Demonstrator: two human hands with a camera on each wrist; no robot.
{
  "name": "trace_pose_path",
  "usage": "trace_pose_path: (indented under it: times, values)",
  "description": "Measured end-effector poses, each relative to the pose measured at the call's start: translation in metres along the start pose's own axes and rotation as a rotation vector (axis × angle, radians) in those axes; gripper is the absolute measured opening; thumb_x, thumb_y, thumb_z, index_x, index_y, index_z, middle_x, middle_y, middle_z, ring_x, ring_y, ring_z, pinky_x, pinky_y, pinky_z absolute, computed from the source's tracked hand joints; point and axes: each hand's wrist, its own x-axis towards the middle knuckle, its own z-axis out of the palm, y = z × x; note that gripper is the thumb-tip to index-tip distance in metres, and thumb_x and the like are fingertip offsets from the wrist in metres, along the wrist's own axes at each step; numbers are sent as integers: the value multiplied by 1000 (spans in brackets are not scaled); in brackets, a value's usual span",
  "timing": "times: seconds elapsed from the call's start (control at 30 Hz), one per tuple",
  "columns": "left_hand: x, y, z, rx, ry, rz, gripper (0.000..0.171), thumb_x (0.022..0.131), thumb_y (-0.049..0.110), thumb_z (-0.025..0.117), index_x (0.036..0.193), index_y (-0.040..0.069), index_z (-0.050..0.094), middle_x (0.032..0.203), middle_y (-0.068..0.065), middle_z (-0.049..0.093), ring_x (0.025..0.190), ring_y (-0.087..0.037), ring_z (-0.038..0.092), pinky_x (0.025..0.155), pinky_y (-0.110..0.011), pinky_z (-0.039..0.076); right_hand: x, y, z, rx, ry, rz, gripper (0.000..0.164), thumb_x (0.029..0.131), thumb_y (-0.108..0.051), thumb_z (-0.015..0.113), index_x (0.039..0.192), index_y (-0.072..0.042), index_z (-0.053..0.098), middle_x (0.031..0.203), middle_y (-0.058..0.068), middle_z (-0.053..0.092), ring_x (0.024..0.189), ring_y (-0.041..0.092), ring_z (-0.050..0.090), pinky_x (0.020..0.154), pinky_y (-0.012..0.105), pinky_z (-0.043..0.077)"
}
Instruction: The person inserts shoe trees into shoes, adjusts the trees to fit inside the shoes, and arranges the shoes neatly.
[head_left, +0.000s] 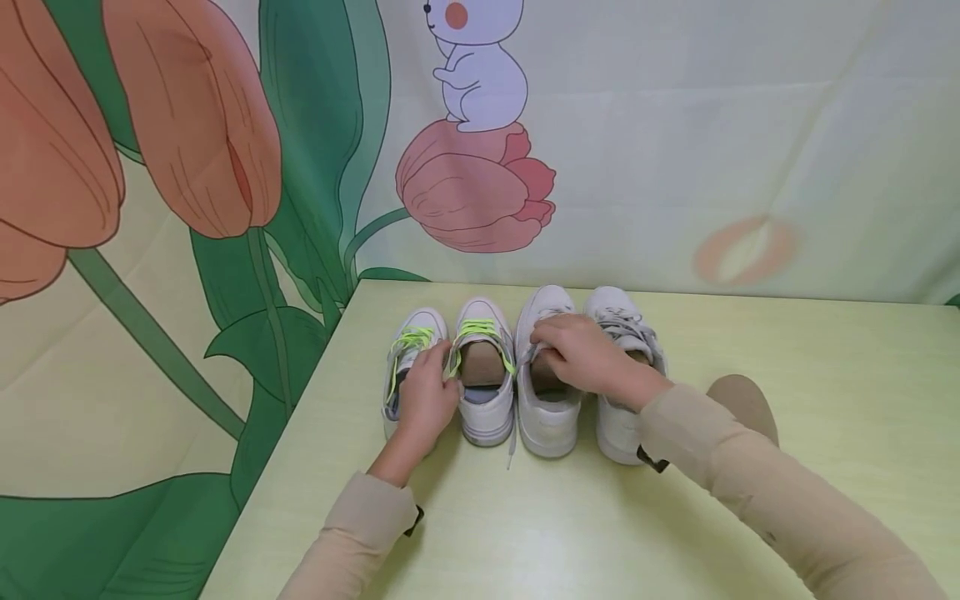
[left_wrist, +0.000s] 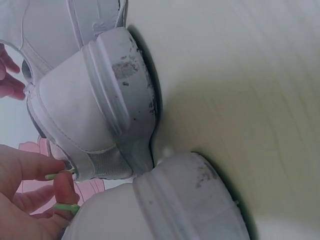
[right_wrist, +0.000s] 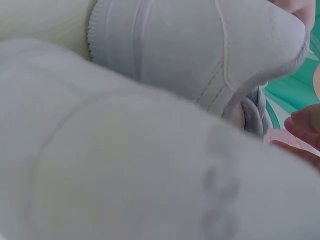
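Note:
Two pairs of white shoes stand in a row, toes pointing away. In the head view my left hand is between the first shoe and the second shoe, which have neon-green laces. Its thumb and finger pinch a green shoelace in the left wrist view. My right hand is over the opening of the third shoe, fingers bent near its tongue and grey laces. Whether the fingertips grip anything there is hidden. The fourth shoe, with grey laces, is partly behind my right wrist.
Right of the shoes a brown, round-ended flat piece lies on the pale yellow table, partly covered by my right sleeve. A grey lace end hangs between the second and third shoes. Behind is a printed tulip backdrop.

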Motion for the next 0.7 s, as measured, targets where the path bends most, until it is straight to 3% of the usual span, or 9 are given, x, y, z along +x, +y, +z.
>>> trace_pose_path:
  times: [0.23, 0.7]
  values:
    - [-3, -1, -1, 36, 35, 16, 47, 71, -1, 57, 117, 6, 52, 106, -15, 57, 92, -34, 57, 71, -46, 46, -14, 10, -8, 40, 27, 81, 26, 84, -10, 54, 108, -4, 59, 115, 12, 58, 113, 27, 50, 97, 40, 37]
    - [-8, 0, -3, 80, 2, 20, 44, 73, 2, 60, 116, 5, 52, 104, -16, 57, 78, -35, 58, 64, -45, 47, -52, 35, -17, 136, 156, 231, 29, 84, -13, 55, 110, 0, 57, 123, 18, 51, 116, 33, 43, 97, 45, 32]
